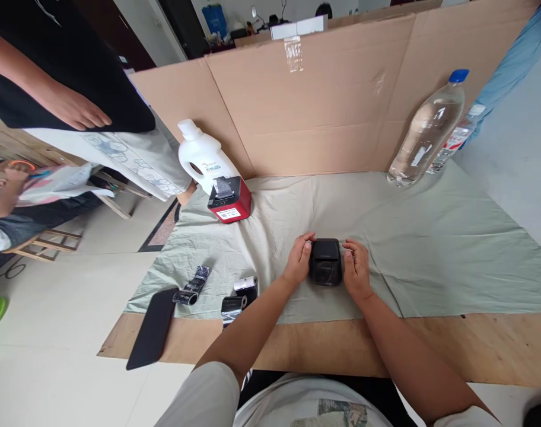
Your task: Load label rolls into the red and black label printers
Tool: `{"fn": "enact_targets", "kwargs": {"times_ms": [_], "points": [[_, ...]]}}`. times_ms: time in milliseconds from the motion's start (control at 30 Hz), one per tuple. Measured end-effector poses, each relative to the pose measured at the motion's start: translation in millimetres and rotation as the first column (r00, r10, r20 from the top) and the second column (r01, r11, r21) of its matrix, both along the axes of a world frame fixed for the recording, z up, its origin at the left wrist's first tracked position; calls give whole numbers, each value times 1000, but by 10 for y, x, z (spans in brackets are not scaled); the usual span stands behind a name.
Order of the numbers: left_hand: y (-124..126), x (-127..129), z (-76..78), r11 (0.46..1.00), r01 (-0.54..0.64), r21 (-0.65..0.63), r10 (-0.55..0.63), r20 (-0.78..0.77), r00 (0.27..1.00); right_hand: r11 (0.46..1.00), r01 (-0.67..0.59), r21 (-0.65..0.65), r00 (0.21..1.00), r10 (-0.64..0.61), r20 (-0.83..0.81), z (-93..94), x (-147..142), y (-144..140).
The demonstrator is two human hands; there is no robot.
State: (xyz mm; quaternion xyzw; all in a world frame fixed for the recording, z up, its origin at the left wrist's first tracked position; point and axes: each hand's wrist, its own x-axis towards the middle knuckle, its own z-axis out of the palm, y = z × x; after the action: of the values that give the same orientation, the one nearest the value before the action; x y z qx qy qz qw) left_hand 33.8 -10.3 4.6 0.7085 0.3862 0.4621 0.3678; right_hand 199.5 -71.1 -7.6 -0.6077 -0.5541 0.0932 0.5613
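Note:
A small black box-shaped label printer [326,255] rests on the pale green cloth [430,255] in front of me. My left hand [299,258] lies along its left side, with the fingers bent at its far corner and touching it. On the other side is my right hand [356,269], its fingers loosely bent and parted, a narrow gap from the printer. Left of my forearm, a roll of black-and-silver film [246,287] and another roll [233,307] sit close together. Farther left lies a partly unwound strip roll [193,287].
A red and black label printer [232,204] stands before a white jug [204,155]. Two water bottles, one large [426,133], lean by the cardboard wall [324,118] at right. A black flat slab [153,329] overhangs the wooden edge [315,341]. Another person [75,107] stands at left.

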Motion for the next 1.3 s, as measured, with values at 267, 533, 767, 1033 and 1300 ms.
{"fn": "enact_targets", "kwargs": {"times_ms": [267,533,767,1033,1300], "points": [[-137,37,-113,998,-17,54,20,-49,999,995,-95,-30,993,97,71,-59,-34,1],[-109,36,-144,1000,8,-21,-9,-38,999,993,-79,-89,990,88,109,-55,-36,28],[-70,40,-163,993,39,-110,-36,27,999,990,-3,-140,965,40,260,-9,-65,-58],[-101,-60,-379,950,36,-311,75,336,939,946,-139,-294,968,193,163,-1,76,-93],[-86,-174,-421,938,49,-344,98,397,913,950,50,-309,929,69,363,112,-588,-245]]}}
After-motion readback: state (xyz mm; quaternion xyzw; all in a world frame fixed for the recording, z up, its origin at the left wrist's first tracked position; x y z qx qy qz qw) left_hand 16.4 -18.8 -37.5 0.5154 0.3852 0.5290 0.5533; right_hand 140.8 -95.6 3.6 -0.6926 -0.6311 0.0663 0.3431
